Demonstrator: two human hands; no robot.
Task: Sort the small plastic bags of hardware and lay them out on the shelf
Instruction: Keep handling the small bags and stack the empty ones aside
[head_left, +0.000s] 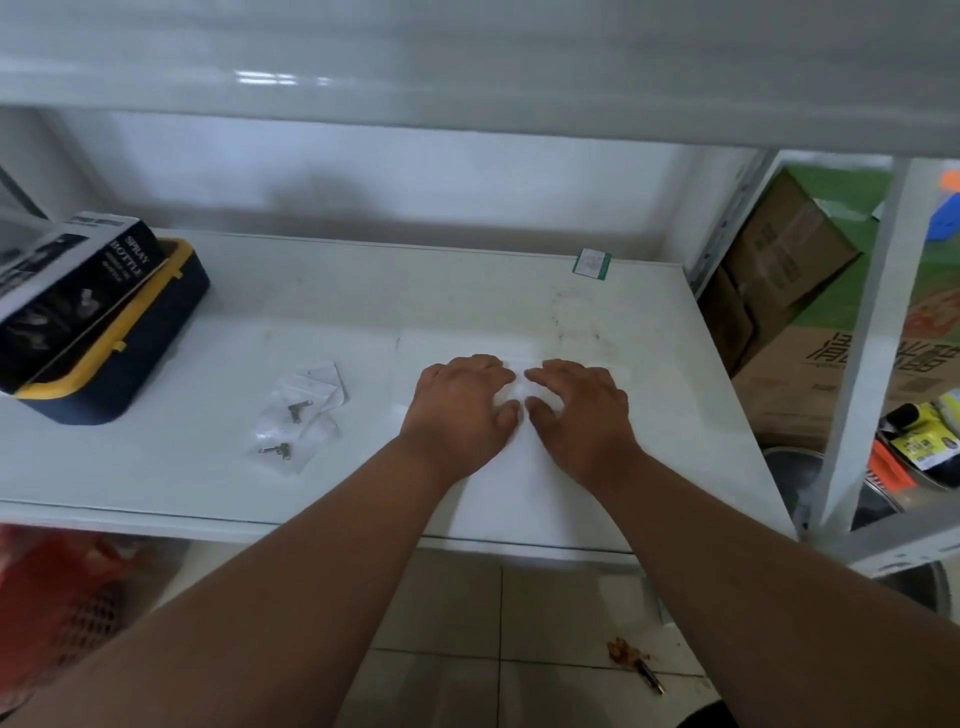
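We reach both forearms out over the near edge of the white shelf (467, 291). Our left hand (462, 410) and right hand (576, 413) lie palm down, side by side, fingertips nearly touching, pressed on something pale between them; we cannot tell whether they grip it. The clear plastic bags of hardware (298, 415) sit in a loose pile to the left, apart from our hands.

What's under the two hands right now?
Both the left hand and right hand press flat on a white sheet lying on the shelf. Whether a bag sits beneath the palms is hidden.
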